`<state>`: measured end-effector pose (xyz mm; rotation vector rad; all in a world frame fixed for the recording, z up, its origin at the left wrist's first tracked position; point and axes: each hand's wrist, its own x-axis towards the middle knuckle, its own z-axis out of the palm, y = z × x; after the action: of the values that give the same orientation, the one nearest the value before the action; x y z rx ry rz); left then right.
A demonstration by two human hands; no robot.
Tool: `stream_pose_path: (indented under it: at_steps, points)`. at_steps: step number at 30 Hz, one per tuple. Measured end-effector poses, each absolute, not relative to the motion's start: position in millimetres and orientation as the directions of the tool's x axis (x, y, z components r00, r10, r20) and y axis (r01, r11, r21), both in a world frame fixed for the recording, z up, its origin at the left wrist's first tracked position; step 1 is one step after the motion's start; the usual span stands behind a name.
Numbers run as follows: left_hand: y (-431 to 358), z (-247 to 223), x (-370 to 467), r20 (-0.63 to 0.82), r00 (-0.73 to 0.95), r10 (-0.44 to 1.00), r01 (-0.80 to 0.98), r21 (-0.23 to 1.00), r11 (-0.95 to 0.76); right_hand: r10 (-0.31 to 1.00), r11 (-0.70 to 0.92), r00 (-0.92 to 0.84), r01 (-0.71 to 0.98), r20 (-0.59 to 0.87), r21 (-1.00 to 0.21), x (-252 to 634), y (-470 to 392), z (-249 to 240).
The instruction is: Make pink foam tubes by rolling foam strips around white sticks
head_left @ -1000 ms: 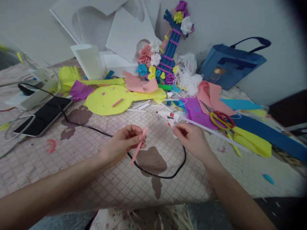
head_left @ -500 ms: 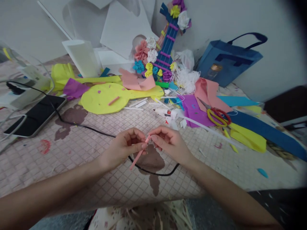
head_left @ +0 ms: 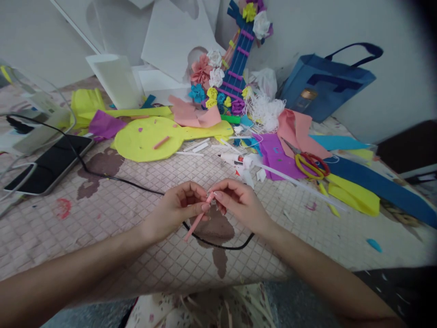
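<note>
A thin pink paper-like strip (head_left: 194, 227) slants over the table between my hands, its lower end free. My left hand (head_left: 182, 207) pinches it near the middle with thumb and fingers. At its upper end my right hand (head_left: 235, 200) is closed on it with thumb and forefinger, the fingertips of both hands nearly touching. Beyond them lies a flat yellow guitar-like shape (head_left: 146, 148) with a small pink roll (head_left: 161, 142) on it. The white glue gun (head_left: 230, 158) rests just past my right hand.
Red and yellow scissors (head_left: 312, 166) lie on purple and pink paper at the right. Behind stand a flower-decorated blue guitar shape (head_left: 238, 64) and a blue bag (head_left: 324, 86). A phone (head_left: 51, 164) lies left; a black cable (head_left: 129, 183) runs beneath my hands.
My right fingertips have shifted very slightly left on the upper end of the strip. Otherwise the hands hold almost the same pose, and the view has moved a little.
</note>
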<state>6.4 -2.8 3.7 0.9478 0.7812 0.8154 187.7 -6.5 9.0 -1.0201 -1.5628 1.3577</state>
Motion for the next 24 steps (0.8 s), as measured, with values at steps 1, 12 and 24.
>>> stream_pose_path:
  at_steps: [1, 12, 24]
  points:
    - [-3, 4, 6, -0.208, 0.471, 0.857, -0.246, 0.902, 0.354, 0.936, 0.091, -0.346, 0.054, 0.067, -0.994, 188, -6, 8]
    - [-4, 5, 7, -0.278, 0.442, 0.853, -0.316, 0.842, 0.438, 0.791, 0.612, -0.336, 0.404, 0.511, -0.680, 187, -13, 4]
    - [2, -1, 1, -0.282, 0.433, 0.856, -0.358, 0.818, 0.450, 0.630, 0.754, -0.525, 0.589, 0.573, -0.290, 187, -11, -4]
